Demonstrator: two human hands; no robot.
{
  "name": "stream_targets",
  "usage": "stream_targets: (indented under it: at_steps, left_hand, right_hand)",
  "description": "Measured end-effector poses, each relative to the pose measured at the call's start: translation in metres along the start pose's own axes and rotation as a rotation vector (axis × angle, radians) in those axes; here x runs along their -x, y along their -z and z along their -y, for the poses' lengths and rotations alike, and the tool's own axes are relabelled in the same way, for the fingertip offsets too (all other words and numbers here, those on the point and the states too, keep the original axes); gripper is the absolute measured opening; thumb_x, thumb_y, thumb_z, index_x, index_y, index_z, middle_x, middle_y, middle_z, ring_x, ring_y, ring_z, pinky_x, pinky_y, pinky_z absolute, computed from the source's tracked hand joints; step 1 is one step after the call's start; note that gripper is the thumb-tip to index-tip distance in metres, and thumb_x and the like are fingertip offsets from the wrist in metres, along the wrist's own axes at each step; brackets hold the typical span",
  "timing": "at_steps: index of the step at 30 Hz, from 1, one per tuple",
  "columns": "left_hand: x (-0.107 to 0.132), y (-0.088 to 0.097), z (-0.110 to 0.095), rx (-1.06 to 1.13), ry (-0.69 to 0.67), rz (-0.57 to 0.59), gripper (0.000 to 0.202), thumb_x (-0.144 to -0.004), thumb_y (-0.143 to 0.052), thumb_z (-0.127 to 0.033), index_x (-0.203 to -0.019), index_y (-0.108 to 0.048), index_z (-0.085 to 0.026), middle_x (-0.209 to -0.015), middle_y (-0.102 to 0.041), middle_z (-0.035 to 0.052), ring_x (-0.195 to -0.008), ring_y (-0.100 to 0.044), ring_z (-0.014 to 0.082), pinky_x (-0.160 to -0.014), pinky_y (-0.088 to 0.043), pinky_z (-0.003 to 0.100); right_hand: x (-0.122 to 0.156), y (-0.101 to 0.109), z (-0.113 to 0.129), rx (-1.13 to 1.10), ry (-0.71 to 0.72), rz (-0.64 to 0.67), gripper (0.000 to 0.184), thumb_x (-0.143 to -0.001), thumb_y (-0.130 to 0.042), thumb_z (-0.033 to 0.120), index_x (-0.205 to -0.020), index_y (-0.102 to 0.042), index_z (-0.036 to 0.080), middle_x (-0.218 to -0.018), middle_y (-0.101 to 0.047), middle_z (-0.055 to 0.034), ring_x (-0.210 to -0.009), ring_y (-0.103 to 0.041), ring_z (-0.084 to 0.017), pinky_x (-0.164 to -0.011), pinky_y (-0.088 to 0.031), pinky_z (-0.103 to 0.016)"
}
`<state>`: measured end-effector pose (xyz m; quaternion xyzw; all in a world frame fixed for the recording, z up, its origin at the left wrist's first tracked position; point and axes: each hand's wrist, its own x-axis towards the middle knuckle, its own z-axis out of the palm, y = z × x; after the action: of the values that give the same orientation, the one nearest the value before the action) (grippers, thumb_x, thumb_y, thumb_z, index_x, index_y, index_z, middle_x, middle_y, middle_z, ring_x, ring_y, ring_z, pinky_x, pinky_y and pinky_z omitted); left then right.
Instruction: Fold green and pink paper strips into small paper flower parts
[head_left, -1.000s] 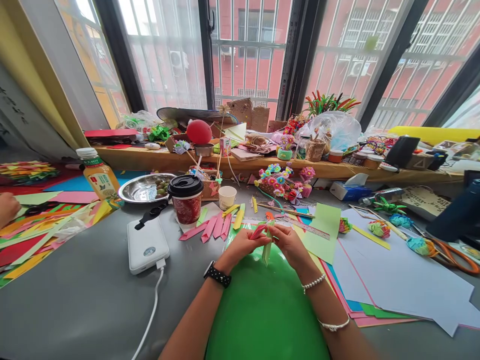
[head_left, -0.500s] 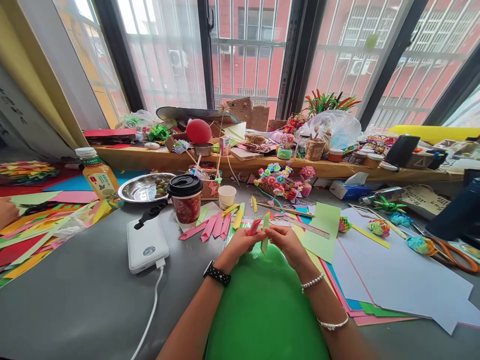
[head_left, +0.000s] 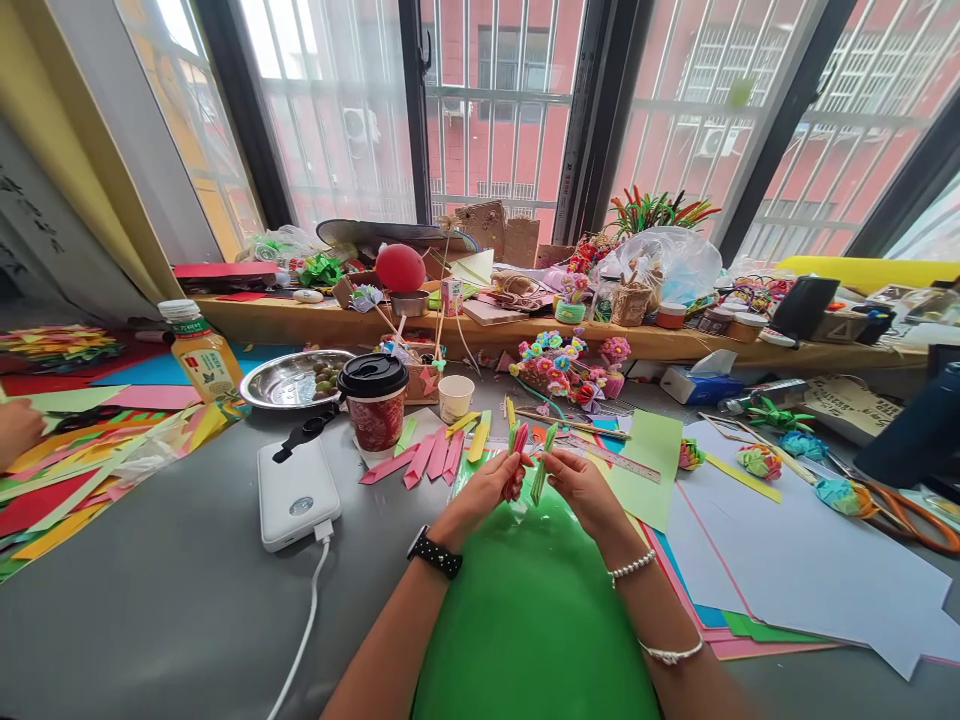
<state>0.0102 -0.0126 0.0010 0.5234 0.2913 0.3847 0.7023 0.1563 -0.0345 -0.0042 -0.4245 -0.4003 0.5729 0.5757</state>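
My left hand [head_left: 487, 492] is closed on a folded red paper strip [head_left: 516, 456] held upright above the green sheet [head_left: 525, 620]. My right hand [head_left: 583, 488] pinches a folded green paper strip [head_left: 543, 472] right beside it. The two strips stand side by side, almost touching, between my fingertips. A black watch sits on my left wrist and bead bracelets on my right. Several folded pink strips [head_left: 424, 460] lie on the grey table just left of my hands.
A red coffee cup [head_left: 373, 405] with black lid, a white power bank [head_left: 297, 492] with cable, a steel bowl [head_left: 294, 378] and a juice bottle [head_left: 201, 356] stand left. Loose paper sheets [head_left: 795, 550], orange scissors [head_left: 911, 512] and paper flowers [head_left: 562, 362] lie right. Another person's hand [head_left: 16, 430] is at far left.
My hands rose slightly and the strips turned upright. The green strip, first hanging down below my fingers, now stands beside the red one.
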Motion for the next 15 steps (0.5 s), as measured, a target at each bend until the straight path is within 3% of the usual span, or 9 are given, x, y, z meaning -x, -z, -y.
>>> stream_targets:
  at_steps: [5,9,15]
  left_hand:
    - [-0.0036,0.0006,0.0071,-0.162,-0.036,-0.008,0.035,-0.069,-0.051,-0.051,-0.067,-0.044,-0.017,-0.055,-0.039,-0.0048,-0.048,-0.033,0.0072,-0.047,-0.026,0.023]
    - [-0.0052,-0.0011,0.0070,-0.205,-0.079,0.014,0.033,-0.072,-0.047,-0.049,-0.066,-0.041,-0.017,-0.054,-0.038,-0.0060,-0.046,-0.033,0.0061,-0.047,-0.025,0.023]
    - [-0.0023,-0.0048,0.0030,-0.385,-0.115,-0.072,0.031,-0.075,-0.042,-0.046,-0.063,-0.040,-0.018,-0.052,-0.038,-0.0054,-0.047,-0.034,0.0080,-0.048,-0.026,0.024]
  right_hand:
    - [-0.0005,-0.0032,-0.0053,0.010,0.012,0.081,0.022,-0.059,-0.070,0.038,-0.071,-0.069,0.021,-0.065,-0.059,0.0009,-0.062,-0.046,-0.011,-0.059,-0.035,-0.023]
    - [-0.0005,-0.0035,-0.0045,0.025,0.013,0.055,0.022,-0.059,-0.069,0.039,-0.072,-0.069,0.022,-0.067,-0.061,0.0009,-0.064,-0.046,-0.012,-0.059,-0.034,-0.024]
    - [0.0004,-0.0029,-0.0033,0.109,0.032,0.078,0.024,-0.060,-0.068,0.041,-0.069,-0.068,0.019,-0.063,-0.058,0.0010,-0.057,-0.039,-0.010,-0.054,-0.030,-0.023]
